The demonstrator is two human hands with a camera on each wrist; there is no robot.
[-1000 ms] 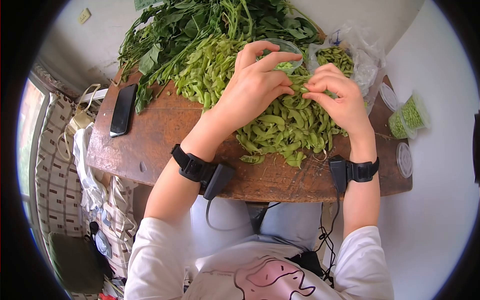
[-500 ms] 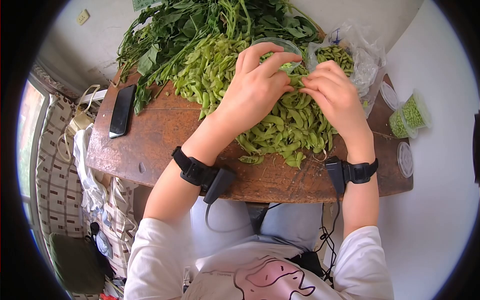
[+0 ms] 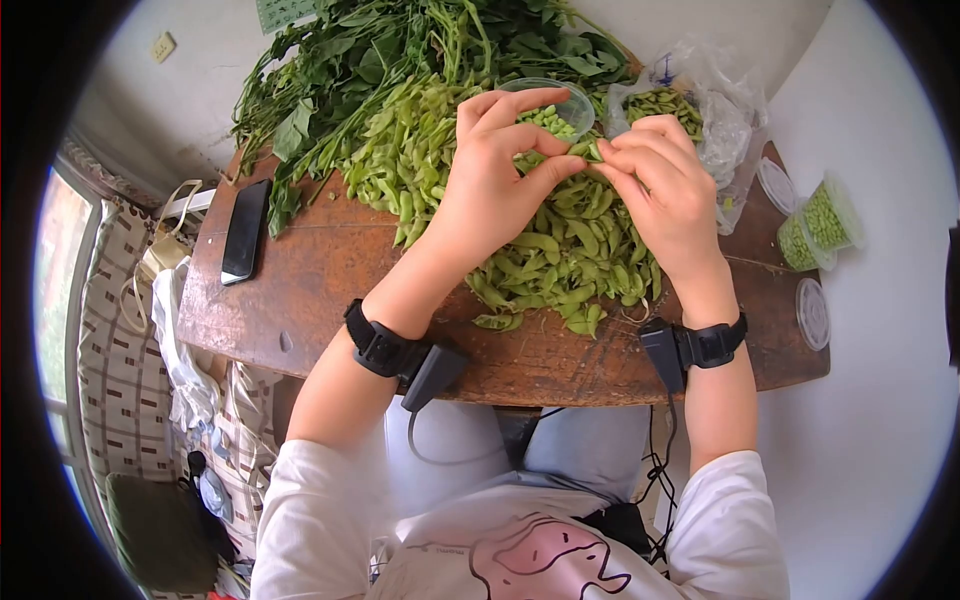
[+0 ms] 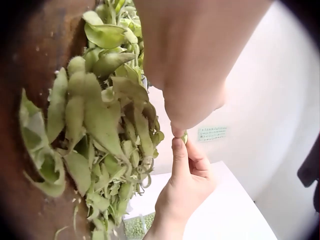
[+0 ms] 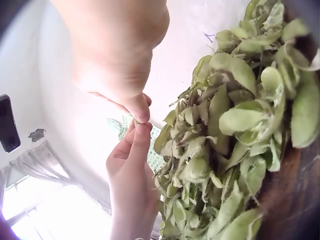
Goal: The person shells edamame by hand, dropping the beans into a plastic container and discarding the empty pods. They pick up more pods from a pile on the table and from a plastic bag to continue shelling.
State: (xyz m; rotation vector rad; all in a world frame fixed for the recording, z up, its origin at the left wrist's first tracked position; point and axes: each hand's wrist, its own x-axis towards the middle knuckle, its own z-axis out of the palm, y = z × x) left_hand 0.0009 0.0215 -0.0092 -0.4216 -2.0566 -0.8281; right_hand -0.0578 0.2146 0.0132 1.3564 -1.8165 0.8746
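Note:
In the head view both hands meet above a heap of green soybean pods (image 3: 560,265) on the wooden table. My right hand (image 3: 665,195) pinches a green soybean pod (image 3: 594,151) between thumb and fingers. The thumb and forefinger of my left hand (image 3: 490,170) pinch its other end, while the other left fingers are raised. In the left wrist view a bit of the pod (image 4: 185,137) shows between the fingertips; most of it is hidden. Just beyond the hands stands a clear round tub (image 3: 575,108) with shelled green beans in it.
Leafy bean stalks (image 3: 370,60) lie at the back. A plastic bag (image 3: 730,110) with pods stands at the back right, near tubs of shelled beans (image 3: 825,222) and round lids (image 3: 812,314). A phone (image 3: 245,232) lies on the table (image 3: 320,290) at left.
The left hand has turned a little and shifted left, its thumb now stretched toward the right fingertips. More of the tub of beans shows. The right hand has moved slightly left.

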